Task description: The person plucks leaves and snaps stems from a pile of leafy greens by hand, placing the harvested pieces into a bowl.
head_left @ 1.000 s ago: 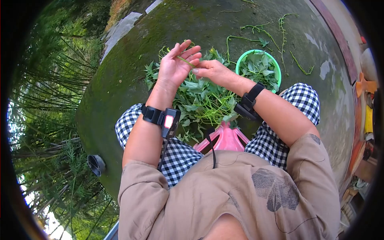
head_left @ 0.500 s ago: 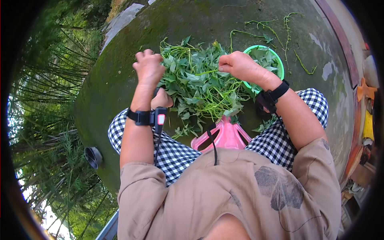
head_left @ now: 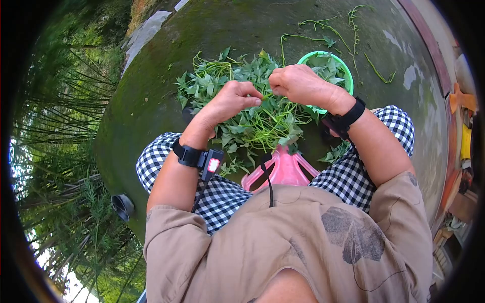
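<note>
Over a heap of leafy green stems (head_left: pixel 268 121) on the ground, my two hands are close together. My left hand (head_left: pixel 237 99) is pinched, thumb against fingers, at the tip of a small green piece. Just right of it, my right hand (head_left: pixel 295 83) is closed with its fingers curled under; it appears to hold the other end of a green stem, mostly hidden by the fingers. A green-rimmed basket (head_left: pixel 348 81) with picked leaves stands beside my right hand, partly behind the wrist.
A pink plastic stool (head_left: pixel 285 169) is between my checkered knees. Loose vines (head_left: pixel 355 40) lie on the mossy ground beyond the basket. A dark pot (head_left: pixel 123 207) stands at the left, near bushes. Assorted items, including an orange object (head_left: pixel 462 99), line the right edge.
My left hand has come back from the left side to meet my right hand over the heap. Its raised fingers have closed into a pinch. My right hand has shifted slightly left.
</note>
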A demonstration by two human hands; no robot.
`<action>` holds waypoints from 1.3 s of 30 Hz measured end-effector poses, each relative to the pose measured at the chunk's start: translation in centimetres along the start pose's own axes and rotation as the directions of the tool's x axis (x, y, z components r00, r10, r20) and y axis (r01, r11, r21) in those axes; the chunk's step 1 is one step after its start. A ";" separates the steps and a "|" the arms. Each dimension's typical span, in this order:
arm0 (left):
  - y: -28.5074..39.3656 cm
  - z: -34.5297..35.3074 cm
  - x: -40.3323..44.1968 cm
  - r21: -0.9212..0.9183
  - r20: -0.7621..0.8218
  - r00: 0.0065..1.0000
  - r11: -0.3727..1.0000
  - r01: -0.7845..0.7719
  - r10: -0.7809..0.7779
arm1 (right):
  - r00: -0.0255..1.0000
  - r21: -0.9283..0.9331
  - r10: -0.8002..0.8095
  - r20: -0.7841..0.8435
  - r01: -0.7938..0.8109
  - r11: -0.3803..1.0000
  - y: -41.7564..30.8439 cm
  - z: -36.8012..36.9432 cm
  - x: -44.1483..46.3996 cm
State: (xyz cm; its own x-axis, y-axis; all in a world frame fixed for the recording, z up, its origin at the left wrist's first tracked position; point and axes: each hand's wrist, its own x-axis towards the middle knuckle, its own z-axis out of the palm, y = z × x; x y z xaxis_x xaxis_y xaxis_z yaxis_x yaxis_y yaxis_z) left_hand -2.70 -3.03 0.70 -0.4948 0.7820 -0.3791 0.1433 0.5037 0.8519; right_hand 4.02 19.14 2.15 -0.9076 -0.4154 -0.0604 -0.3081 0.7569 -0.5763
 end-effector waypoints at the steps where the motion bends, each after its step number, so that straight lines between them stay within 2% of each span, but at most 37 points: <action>1: 0.0 0.6 0.2 0.004 0.019 1.000 1.000 -0.017 0.017 | 0.999 0.003 -0.020 -0.027 0.021 1.000 0.0 0.1 -0.1; 4: 0.3 1.2 0.5 0.060 -0.021 1.000 0.998 -0.001 0.002 | 0.999 -0.064 -0.013 -0.053 0.010 0.998 0.1 0.3 -0.3; 7: -0.2 1.5 1.0 -0.008 -0.194 0.981 1.000 0.018 -0.020 | 0.989 -0.100 0.005 -0.144 -0.019 0.995 0.4 0.7 -0.4; 10: 0.2 1.7 1.4 -0.428 -0.360 0.918 0.904 -0.005 -0.166 | 0.963 0.027 0.129 -0.238 -0.126 0.992 0.0 2.2 -0.1; 13: 1.5 2.1 1.6 -0.608 -0.407 0.873 0.793 -0.038 -0.270 | 0.940 0.009 0.172 -0.296 -0.177 0.984 -0.9 3.7 0.4; 17: 1.4 2.7 2.4 -0.758 -0.419 0.838 0.642 -0.112 -0.350 | 0.938 0.033 0.239 -0.253 -0.238 0.971 -1.6 3.6 1.2; 23: -0.1 0.3 3.4 -0.860 -0.415 0.833 0.455 -0.229 -0.365 | 0.955 0.024 0.244 -0.166 -0.244 0.970 -2.5 3.7 1.2; 26: -0.9 -2.6 3.1 -0.821 -0.489 0.796 0.497 -0.281 -0.358 | 0.961 0.023 0.232 -0.148 -0.231 0.973 -1.9 3.8 0.9; 27: -1.0 -3.5 2.7 -0.806 -0.520 0.743 0.529 -0.265 -0.421 | 0.963 0.027 0.230 -0.140 -0.229 0.973 -1.4 3.8 0.7; 28: -1.3 -4.5 2.3 -0.797 -0.539 0.731 0.535 -0.282 -0.418 | 0.964 0.032 0.229 -0.132 -0.227 0.973 -0.9 3.9 0.4; 32: -2.8 -8.3 0.5 -0.833 -0.550 0.735 0.329 -0.446 -0.397 | 0.960 0.046 0.255 -0.120 -0.251 0.967 1.2 4.1 -1.2; 34: -3.0 -9.5 -0.6 -0.845 -0.532 0.743 0.304 -0.440 -0.405 | 0.955 0.055 0.278 -0.107 -0.274 0.960 1.8 3.9 -1.9; 36: -3.4 -9.3 -1.1 -0.802 -0.540 0.802 0.446 -0.397 -0.256 | 0.963 0.072 0.248 -0.109 -0.241 0.968 2.0 3.6 -2.3; 38: -0.6 -6.9 -0.9 -0.709 -0.482 0.838 0.675 -0.202 -0.257 | 0.973 0.083 0.193 -0.127 -0.184 0.980 2.0 3.5 -2.3; 39: 0.8 -5.2 -0.9 -0.613 -0.400 0.876 0.789 -0.036 -0.270 | 0.975 0.076 0.158 -0.157 -0.147 0.986 1.9 3.5 -2.2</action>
State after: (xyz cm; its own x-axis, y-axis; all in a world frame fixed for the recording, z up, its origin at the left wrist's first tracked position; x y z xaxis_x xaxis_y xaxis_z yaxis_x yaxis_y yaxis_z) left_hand -6.62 -5.25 3.61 -0.8151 0.4015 -0.4176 -0.3941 0.1441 0.9077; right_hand 6.47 19.75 -1.62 -0.9782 -0.2065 -0.0217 -0.1486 0.7691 -0.6216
